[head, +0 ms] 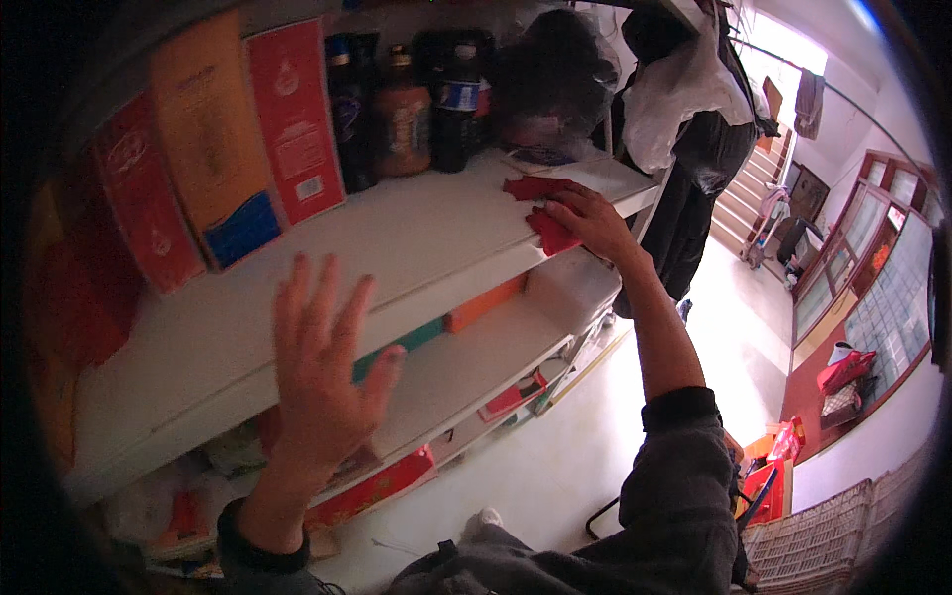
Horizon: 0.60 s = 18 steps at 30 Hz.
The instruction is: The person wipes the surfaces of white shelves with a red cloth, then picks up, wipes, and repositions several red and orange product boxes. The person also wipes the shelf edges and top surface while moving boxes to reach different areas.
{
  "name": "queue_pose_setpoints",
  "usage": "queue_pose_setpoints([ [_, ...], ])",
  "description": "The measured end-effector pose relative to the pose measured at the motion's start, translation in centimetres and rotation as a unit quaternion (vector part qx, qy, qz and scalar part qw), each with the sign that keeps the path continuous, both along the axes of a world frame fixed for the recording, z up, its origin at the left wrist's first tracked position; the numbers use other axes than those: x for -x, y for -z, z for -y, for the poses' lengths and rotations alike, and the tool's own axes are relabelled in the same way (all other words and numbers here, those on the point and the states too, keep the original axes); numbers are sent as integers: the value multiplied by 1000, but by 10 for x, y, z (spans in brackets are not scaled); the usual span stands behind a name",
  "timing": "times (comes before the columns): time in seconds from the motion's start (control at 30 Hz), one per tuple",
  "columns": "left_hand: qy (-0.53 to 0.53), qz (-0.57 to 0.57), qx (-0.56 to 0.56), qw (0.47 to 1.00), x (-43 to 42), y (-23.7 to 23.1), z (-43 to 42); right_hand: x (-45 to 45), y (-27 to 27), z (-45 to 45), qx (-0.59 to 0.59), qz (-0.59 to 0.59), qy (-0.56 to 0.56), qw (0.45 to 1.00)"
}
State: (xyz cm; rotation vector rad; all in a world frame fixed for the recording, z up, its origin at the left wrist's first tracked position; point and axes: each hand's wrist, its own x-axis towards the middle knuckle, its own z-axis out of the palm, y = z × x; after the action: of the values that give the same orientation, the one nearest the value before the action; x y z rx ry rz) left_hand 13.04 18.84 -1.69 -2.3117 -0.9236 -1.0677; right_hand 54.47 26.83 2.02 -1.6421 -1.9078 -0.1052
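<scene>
My right hand grips a crumpled red cloth at the front edge of a white shelf board, near its right end. Part of the cloth spreads over the board beyond my fingers. Raised in front of the shelf, my left hand holds nothing, its fingers spread apart. Behind it on the board stand tall boxes: a red one, an orange one with a blue corner, and another red one. Bottles stand to their right, among them a dark cola bottle and a brown one.
A dark bundle in clear plastic sits at the board's back right. Below is a lower shelf with an orange box. Dark clothing and a white plastic bag hang at the right end. Plastic crates stand at lower right.
</scene>
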Motion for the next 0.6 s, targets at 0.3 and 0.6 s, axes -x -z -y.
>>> queue_pose_setpoints([
  [0.3, -206, -51, -55, 976, -65, 2, -33, -170, 3, -84, 19, -15, 148, 989],
  [0.6, -252, -69, -51, 964, -68, 1, -30, -223, 43, -112, -219, -140, 266, 928],
])
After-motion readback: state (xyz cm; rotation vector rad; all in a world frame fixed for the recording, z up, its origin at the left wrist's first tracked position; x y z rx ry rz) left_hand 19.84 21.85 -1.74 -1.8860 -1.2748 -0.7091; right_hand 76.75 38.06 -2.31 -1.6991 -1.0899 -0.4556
